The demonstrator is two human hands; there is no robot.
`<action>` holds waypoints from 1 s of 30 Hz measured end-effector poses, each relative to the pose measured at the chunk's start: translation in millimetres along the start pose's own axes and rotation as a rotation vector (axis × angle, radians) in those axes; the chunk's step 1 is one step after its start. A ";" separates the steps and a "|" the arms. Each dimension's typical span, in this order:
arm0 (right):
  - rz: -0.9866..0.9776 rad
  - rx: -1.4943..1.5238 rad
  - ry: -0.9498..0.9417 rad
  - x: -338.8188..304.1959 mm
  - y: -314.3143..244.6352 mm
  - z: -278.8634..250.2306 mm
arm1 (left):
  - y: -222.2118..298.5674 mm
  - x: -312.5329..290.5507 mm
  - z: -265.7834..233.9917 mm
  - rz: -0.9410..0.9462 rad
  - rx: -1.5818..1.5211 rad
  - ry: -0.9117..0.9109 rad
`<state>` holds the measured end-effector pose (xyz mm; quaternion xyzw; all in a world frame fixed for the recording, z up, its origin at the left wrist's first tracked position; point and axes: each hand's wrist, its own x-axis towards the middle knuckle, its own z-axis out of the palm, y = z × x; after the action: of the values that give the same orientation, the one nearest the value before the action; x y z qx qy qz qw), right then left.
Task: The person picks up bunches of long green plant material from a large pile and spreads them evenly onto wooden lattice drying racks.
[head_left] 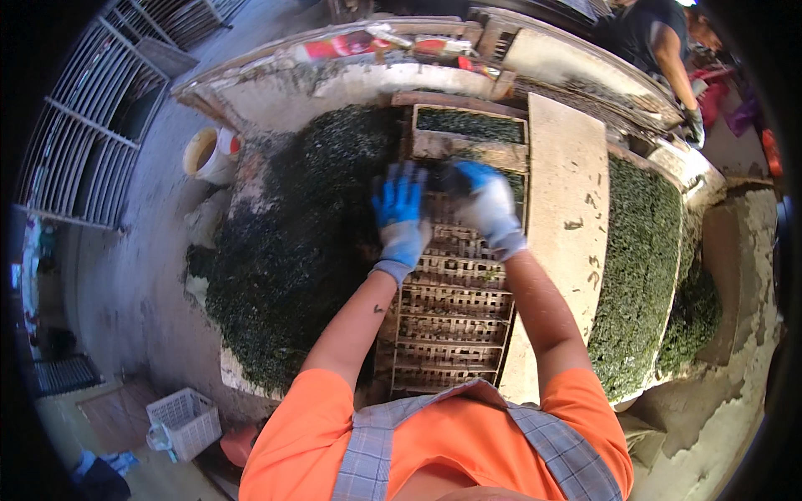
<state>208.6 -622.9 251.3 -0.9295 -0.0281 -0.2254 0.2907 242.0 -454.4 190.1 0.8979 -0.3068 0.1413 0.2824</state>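
My left hand, in a blue and white glove, lies with its fingers stretched out at the edge of a large heap of dark green, leafy-looking bits. Over the upper part of a slatted wooden rack is my right hand, gloved the same way. Motion smears its fingers, and a dark patch beside them is too blurred to make out. The rack's far compartment holds a layer of green bits. Its nearer rows show bare lattice with a few green specks.
A pale board runs along the rack's right side. Beyond it lies a long bed of green bits. A white bucket and a plastic crate stand on the left. Another person works at the far right.
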 end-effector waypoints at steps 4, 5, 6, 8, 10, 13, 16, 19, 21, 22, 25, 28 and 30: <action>0.373 -0.239 -0.434 7.0 33.8 -29.5 | -13.0 3.9 19.0 -0.205 -0.179 -0.152; 0.100 -0.197 -0.393 -3.9 58.5 -26.3 | 5.5 14.9 -4.7 -0.062 -0.129 -0.095; 0.137 -0.273 -0.529 -1.3 60.1 -19.2 | -3.4 11.2 6.1 -0.030 -0.122 -0.041; 0.670 0.916 -0.558 22.9 16.8 -5.4 | -21.4 -7.7 53.2 0.018 0.185 0.242; 0.786 1.033 -0.355 26.9 30.3 14.3 | -1.0 -4.0 16.0 0.266 0.139 0.202; 0.644 0.901 -0.397 33.4 87.6 37.2 | 2.8 -6.1 19.0 0.354 0.019 -0.016; 0.388 0.504 -0.005 52.2 60.7 17.2 | -2.4 -5.4 14.7 0.288 -0.037 0.032; -0.001 -0.139 -0.048 57.8 67.8 0.6 | -2.0 -6.0 21.9 0.299 0.010 -0.001; 0.005 -0.240 -0.221 59.0 92.4 2.2 | 2.4 -6.6 19.3 0.295 -0.007 -0.040; 0.015 -0.184 -0.295 64.9 91.8 -4.7 | 3.3 -3.7 15.5 0.295 -0.010 -0.052; 0.002 -0.239 -0.184 44.8 55.8 -18.0 | 2.9 -11.6 5.7 0.074 0.026 0.145; -0.151 -0.321 -0.051 -0.3 61.0 8.2 | -3.9 -21.1 12.7 -0.058 0.042 0.082; -0.021 -0.161 -0.237 5.2 57.5 8.5 | -10.6 -15.0 38.3 0.006 0.081 -0.154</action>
<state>227.2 -666.3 217.0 -0.9695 -0.0535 -0.1188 0.2074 240.2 -463.2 148.6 0.9159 -0.3241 0.0851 0.2209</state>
